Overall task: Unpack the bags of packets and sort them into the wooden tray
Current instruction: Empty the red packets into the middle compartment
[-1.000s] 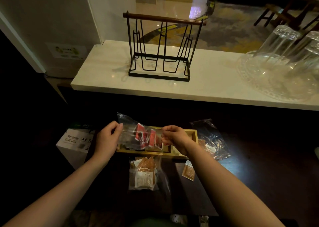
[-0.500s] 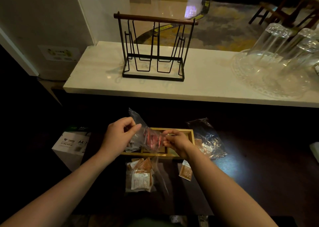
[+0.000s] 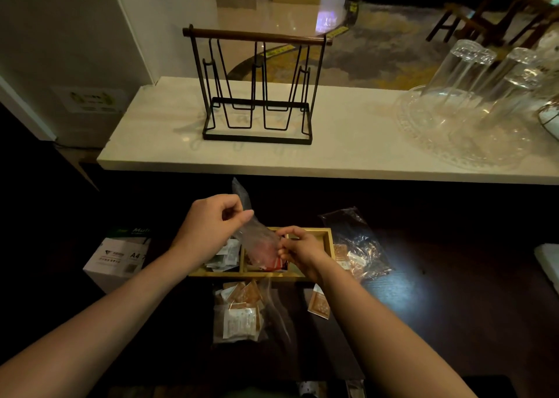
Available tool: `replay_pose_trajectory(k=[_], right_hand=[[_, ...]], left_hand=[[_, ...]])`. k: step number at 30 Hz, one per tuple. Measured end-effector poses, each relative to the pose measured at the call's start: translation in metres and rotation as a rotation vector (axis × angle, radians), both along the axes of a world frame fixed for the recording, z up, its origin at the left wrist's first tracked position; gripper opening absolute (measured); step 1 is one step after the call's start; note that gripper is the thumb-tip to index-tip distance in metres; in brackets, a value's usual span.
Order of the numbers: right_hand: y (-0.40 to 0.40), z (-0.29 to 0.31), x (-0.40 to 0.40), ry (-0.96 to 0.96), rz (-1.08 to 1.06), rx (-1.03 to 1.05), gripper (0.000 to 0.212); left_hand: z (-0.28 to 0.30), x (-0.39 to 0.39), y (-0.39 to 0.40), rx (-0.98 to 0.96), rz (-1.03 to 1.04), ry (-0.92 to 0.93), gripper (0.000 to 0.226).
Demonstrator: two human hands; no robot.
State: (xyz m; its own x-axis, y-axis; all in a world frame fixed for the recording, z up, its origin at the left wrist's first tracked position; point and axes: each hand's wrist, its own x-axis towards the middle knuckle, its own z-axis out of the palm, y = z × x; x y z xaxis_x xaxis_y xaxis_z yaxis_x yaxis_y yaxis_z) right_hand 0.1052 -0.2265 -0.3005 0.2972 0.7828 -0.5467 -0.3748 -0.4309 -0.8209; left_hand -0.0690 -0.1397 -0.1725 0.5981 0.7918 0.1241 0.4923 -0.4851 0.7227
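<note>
Dim room, dark tabletop [image 3: 453, 322] below a pale marble ledge [image 3: 348, 152], and over the wooden tray [image 3: 328, 240] the emptying is on. Left hand [image 3: 208, 228] pinches the bag [image 3: 257, 240] high up by its closed end; right hand [image 3: 298, 251] pinches it low, at the mouth, right above the tray's middle compartment. Red packets [image 3: 273, 265] sit at the mouth, some already down in that compartment by the look of it.

To do this well, I'd say keep the mouth low and inside the compartment walls, lift the top end, and give small shakes so nothing skips into the left compartment, where pale packets [image 3: 225, 254] lie. The film is thin, clear and crinkly, likely clingy, so a flat packet could stick inside; worth a check before dropping the bag.

Nearer the body lies a second bag [image 3: 239, 316], soft and slumped, full of flat square sachets, tan and white. One loose sachet [image 3: 319, 305] lies beside it. A third bag [image 3: 355, 246], glossy and wrinkled, touches the tray's right side. The tray itself is rigid, light wood, straight thin dividers. On the ledge: a black wire rack [image 3: 257, 95] with a wooden bar, and upturned glasses [image 3: 465, 89] on a patterned clear dish.
</note>
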Motion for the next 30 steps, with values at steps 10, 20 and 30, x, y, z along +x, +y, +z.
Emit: replay_pose_trajectory(k=[10, 20, 30], right_hand=[[-0.004, 0.01, 0.012, 0.065, -0.085, 0.084, 0.021], [-0.029, 0.034, 0.04, -0.917, 0.071, 0.092, 0.012], [-0.093, 0.008, 0.093, -1.004, -0.524, -0.256, 0.017]], left_hand=[[-0.006, -0.014, 0.006, -0.004, 0.093, -0.048, 0.027], [-0.049, -0.021, 0.016, -0.127, 0.257, -0.048, 0.02], [-0.119, -0.001, -0.062, -0.159, -0.373, 0.501, 0.031]])
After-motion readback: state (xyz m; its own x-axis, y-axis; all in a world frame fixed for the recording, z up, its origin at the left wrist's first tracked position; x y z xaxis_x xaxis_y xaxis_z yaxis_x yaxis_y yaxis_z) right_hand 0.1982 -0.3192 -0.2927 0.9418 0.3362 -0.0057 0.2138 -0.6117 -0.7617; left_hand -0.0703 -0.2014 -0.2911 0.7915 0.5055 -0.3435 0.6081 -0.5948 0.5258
